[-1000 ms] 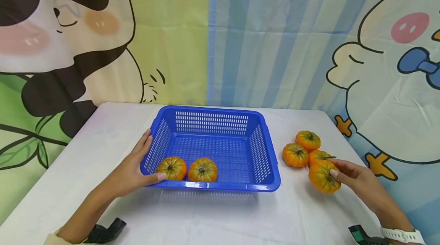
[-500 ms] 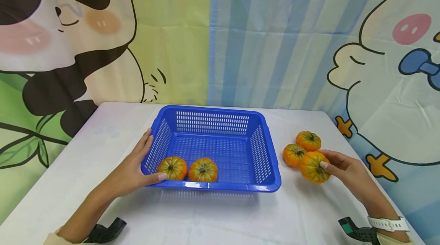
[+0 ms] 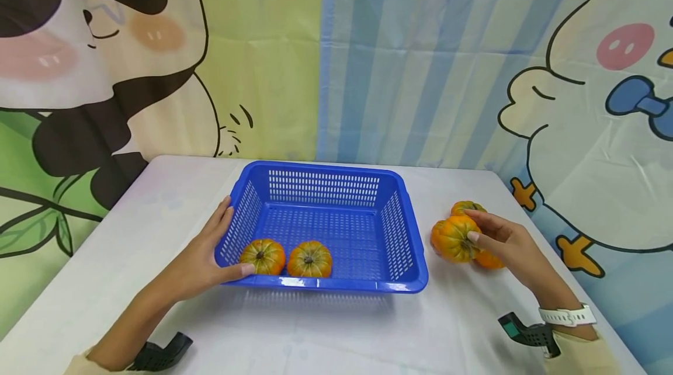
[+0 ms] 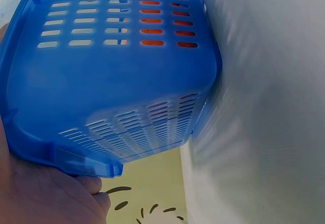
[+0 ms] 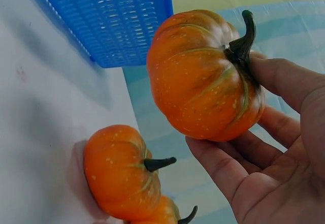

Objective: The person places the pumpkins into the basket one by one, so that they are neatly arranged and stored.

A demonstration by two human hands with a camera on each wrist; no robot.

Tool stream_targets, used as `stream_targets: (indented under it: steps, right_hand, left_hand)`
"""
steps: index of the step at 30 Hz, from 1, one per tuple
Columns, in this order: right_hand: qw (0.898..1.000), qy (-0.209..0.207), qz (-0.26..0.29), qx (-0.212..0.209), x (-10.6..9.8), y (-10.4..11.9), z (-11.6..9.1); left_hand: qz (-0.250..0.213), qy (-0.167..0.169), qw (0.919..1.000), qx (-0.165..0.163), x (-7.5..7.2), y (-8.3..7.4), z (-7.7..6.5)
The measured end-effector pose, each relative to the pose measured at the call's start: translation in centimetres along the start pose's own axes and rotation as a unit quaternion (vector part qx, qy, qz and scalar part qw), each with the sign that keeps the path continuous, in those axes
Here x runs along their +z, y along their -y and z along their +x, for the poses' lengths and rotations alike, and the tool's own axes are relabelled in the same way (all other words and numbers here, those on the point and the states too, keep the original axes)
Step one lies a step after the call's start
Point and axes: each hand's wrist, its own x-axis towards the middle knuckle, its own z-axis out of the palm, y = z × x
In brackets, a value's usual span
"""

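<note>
Though alike, pumpkins (image 3: 454, 239) either side of basket wall (image 3: 398, 235)

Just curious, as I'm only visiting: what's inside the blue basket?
Inside the blue basket, two orange pumpkins sit side by side along the near side, toward the left. What's directly beneath them is covered and can't be seen.

On a white-covered table (image 3: 326, 334), the left hand (image 3: 202, 258) grips the left side of a blue slotted plastic basket (image 3: 363, 286) holding two ribbed pumpkins (image 3: 309, 260), while the right hand (image 3: 507, 243) pinches another pumpkin (image 3: 453, 239) that overlaps partly hidden ones (image 3: 490, 260).
</note>
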Motion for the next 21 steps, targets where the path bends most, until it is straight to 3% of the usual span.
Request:
stream_targets:
  steps: [21]
  right_hand:
    - [1.000, 0.004, 0.022, -0.021, 1.6, 3.0, 2.5]
  left_hand:
    - [0.009, -0.002, 1.0000, -0.001, -0.1, -0.2, -0.1]
